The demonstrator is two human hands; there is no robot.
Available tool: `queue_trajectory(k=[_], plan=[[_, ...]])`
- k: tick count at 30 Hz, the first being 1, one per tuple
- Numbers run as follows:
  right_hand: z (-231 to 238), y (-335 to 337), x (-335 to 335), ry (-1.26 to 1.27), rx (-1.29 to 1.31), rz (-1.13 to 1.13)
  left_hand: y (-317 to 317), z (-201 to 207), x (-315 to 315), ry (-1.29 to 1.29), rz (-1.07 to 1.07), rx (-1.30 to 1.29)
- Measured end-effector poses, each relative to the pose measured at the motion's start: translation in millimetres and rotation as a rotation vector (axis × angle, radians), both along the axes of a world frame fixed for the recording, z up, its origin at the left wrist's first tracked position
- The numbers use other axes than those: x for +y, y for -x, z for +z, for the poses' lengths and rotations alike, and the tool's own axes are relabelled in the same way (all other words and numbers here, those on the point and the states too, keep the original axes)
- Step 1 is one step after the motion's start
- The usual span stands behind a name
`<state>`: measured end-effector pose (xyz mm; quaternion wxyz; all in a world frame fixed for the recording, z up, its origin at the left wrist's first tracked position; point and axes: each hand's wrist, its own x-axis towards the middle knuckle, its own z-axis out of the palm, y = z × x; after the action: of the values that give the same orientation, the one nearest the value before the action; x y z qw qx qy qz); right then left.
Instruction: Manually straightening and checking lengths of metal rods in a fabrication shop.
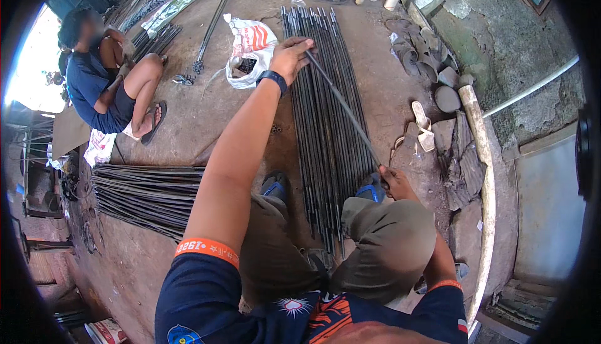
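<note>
A thin dark metal rod (343, 105) slants between my two hands above a bundle of similar rods (325, 137) laid lengthwise on the floor. My left hand (291, 59), with a dark watch on its wrist, is closed on the rod's far end, fingers pinching it. Nearer to me, beside my right knee, my right hand (395, 183) grips the other end. Just left of my left hand stands an open white sack (250, 46) with small dark metal pieces (245, 66) in it.
A second pile of rods (144, 195) lies crosswise at my left. Another person (100, 78) sits on the floor at the far left. To the right are a pair of pale sandals (424, 128), a long pole (481, 200) and a rough wall (507, 50).
</note>
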<state>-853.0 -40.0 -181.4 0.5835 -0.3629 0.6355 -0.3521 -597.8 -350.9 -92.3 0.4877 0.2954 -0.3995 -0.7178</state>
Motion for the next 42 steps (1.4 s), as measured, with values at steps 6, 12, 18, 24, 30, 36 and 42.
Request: queue_trajectory(k=[6, 12, 18, 24, 30, 36, 42], plan=[[6.8, -3.6, -1.3, -0.048, -0.01, -0.016, -11.2, 0.7, 2.7, -0.006, -0.042, -0.067], [-12.7, 1.9, 2.1, 0.003, -0.008, -0.013, -10.0, -6.0, 5.8, -0.099, -0.057, 0.012], [-0.9, -2.7, -10.6, 0.043, 0.101, 0.021, -7.8, -9.1, 6.3, -0.093, 0.029, -0.001], [75.8, -41.9, -104.6, 0.396, 0.403, 0.244, 13.2, 8.0, 15.3, -0.077, 0.061, 0.085], [114.6, -95.0, -175.6, 0.462, 0.736, 0.055, 13.0, 15.2, 18.2, -0.034, 0.011, 0.2], [109.9, -81.0, -186.2, 0.2, 0.588, 0.105, 34.8, 22.7, 32.4, -0.048, 0.095, 0.209], [135.5, -87.0, -153.9, 0.442, 0.678, 0.115, 40.9, 61.7, 60.7, 0.009, 0.369, 0.079]])
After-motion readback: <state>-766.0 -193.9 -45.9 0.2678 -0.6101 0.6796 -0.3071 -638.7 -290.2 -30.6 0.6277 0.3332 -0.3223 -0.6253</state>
